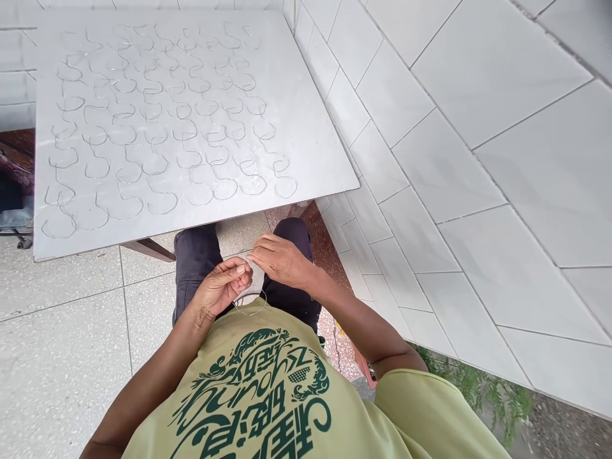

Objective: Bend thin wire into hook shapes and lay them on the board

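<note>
A thin wire [249,313] curves in a loop just above my shirt, its upper part running up to my fingers. My left hand [224,285] pinches it between thumb and curled fingers. My right hand [280,260] is closed with fingertips together on the wire, close beside the left fingertips. Both hands are over my lap, below the near edge of the white table [325,169]. On that table lie several bent wire pieces [162,203], spread in rows and shaped like S or 5 curves.
A white tiled wall [411,159] runs along the right side. Dark bags or cloth [12,185] are at the left edge. A wooden table leg [150,248] stands under the tabletop, on a speckled tiled floor [62,344]. Green plants [482,382] grow at the lower right.
</note>
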Demonstrator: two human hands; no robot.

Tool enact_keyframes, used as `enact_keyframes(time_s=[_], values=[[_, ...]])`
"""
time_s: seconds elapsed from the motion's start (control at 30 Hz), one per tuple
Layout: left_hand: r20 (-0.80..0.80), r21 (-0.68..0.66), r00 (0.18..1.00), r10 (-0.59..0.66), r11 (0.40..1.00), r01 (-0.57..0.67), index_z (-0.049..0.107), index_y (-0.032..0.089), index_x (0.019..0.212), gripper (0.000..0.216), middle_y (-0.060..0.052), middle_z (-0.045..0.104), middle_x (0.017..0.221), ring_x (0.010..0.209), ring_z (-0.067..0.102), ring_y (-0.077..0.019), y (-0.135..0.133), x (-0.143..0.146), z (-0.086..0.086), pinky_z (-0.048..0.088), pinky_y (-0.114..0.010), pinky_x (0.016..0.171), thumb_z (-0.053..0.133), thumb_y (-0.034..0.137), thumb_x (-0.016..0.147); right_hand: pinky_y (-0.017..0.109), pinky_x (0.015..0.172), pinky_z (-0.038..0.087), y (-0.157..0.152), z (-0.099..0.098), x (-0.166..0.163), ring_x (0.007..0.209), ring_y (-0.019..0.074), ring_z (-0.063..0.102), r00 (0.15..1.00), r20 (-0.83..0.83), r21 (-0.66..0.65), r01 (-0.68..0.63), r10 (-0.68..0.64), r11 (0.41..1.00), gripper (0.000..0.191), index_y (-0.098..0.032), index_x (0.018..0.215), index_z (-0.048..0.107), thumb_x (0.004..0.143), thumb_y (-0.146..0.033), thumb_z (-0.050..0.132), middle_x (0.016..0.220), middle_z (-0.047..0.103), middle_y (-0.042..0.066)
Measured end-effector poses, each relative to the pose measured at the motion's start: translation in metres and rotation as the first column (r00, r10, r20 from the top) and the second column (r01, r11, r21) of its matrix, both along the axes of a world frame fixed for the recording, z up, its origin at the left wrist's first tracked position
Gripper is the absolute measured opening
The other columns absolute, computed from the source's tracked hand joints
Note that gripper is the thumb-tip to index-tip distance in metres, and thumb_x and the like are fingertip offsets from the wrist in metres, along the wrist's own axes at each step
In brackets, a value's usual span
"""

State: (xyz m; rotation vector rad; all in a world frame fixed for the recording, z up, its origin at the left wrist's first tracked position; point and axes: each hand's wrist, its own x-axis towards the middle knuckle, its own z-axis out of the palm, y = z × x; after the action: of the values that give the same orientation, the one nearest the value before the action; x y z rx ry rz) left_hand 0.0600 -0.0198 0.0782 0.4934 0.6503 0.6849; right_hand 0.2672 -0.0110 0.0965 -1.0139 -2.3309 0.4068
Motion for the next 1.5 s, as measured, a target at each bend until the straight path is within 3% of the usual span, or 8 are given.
enact_keyframes(time_s=[0.13,0.23,0.43,0.57,0.83,1.0,1.23,1.5], values=[[0.086,-0.010,0.996,0.035,0.999,-0.034,0.074,0.014,0.080,0.020,0.001,0.055,0.061,0.058,0.048,-0.0084,-0.001,-0.001,0.001,0.039,-0.020,0.055,0.089,0.026,0.078,0.037,0.090,0.048,-0.002,0.013,0.011,0.099,0.0230,0.059,0.981,-0.155,-0.156,0.092,-0.117,0.983,0.027,-0.017,0.106,0.064,0.109,-0.042,0.052,0.103,0.069,0.010],[0.101,-0.012,0.993,0.066,0.998,-0.065,0.073,0.015,0.081,0.020,0.001,0.054,0.062,0.059,0.047,-0.0087,0.000,-0.003,0.000,0.039,-0.020,0.056,0.089,0.026,0.078,0.031,0.082,0.050,-0.011,0.017,0.015,0.092,0.0190,0.063,0.905,-0.309,-0.444,0.133,-0.291,0.886,0.036,-0.017,0.105,0.066,0.109,-0.049,0.048,0.101,0.071,0.008],[0.084,0.039,0.989,0.120,0.992,-0.123,0.075,0.015,0.085,0.018,0.000,0.057,0.066,0.064,0.052,-0.0098,0.007,-0.008,-0.011,0.042,-0.020,0.058,0.089,0.025,0.079,0.027,0.068,0.054,-0.038,0.000,0.005,0.070,0.0145,0.067,0.826,-0.473,-0.812,-0.272,-0.306,0.517,0.049,-0.015,0.092,0.067,0.102,-0.061,0.057,0.084,0.074,0.007],[0.060,0.043,0.988,0.142,0.989,-0.145,0.076,0.016,0.087,0.018,-0.001,0.063,0.071,0.068,0.056,-0.0106,0.011,-0.010,-0.016,0.046,-0.020,0.061,0.088,0.023,0.078,0.026,0.065,0.055,-0.048,-0.005,-0.003,0.064,0.0128,0.065,0.763,-0.537,-0.813,-0.355,-0.360,0.461,0.048,-0.014,0.092,0.067,0.099,-0.061,0.061,0.079,0.072,0.005],[0.004,0.123,0.994,0.105,0.987,-0.105,0.078,0.016,0.097,0.016,-0.005,0.071,0.082,0.073,0.063,-0.0127,0.010,-0.017,-0.017,0.052,-0.023,0.069,0.084,0.023,0.084,0.023,0.058,0.052,-0.054,-0.016,-0.014,0.054,0.0106,0.061,0.780,-0.440,-0.804,-0.121,-0.445,0.582,0.045,-0.016,0.102,0.070,0.104,-0.057,0.052,0.068,0.069,0.000],[-0.040,0.172,0.994,0.100,0.981,-0.091,0.082,0.014,0.098,0.018,-0.005,0.068,0.073,0.070,0.062,-0.0131,0.014,-0.024,-0.014,0.051,-0.024,0.069,0.084,0.024,0.084,0.026,0.074,0.055,-0.047,-0.010,-0.004,0.079,0.0143,0.070,0.830,-0.429,-0.687,-0.044,-0.356,0.726,0.034,-0.017,0.114,0.070,0.108,-0.044,0.052,0.092,0.076,0.005],[-0.096,0.183,0.995,0.024,0.983,-0.006,0.084,0.012,0.096,0.019,-0.005,0.067,0.070,0.066,0.059,-0.0120,0.016,-0.025,-0.005,0.049,-0.024,0.065,0.084,0.026,0.084,0.036,0.094,0.055,-0.011,0.002,0.005,0.106,0.0201,0.069,0.925,-0.337,-0.290,0.075,-0.175,0.954,0.028,-0.025,0.132,0.068,0.105,-0.032,0.061,0.114,0.074,0.007],[-0.089,0.143,0.996,0.012,0.990,0.001,0.084,0.012,0.095,0.020,-0.004,0.065,0.067,0.064,0.056,-0.0109,0.010,-0.019,-0.003,0.048,-0.023,0.063,0.085,0.028,0.083,0.036,0.083,0.055,0.000,-0.008,-0.003,0.091,0.0211,0.066,0.985,-0.173,0.020,0.034,-0.030,0.999,0.025,-0.018,0.116,0.072,0.110,-0.022,0.048,0.097,0.073,0.009]])
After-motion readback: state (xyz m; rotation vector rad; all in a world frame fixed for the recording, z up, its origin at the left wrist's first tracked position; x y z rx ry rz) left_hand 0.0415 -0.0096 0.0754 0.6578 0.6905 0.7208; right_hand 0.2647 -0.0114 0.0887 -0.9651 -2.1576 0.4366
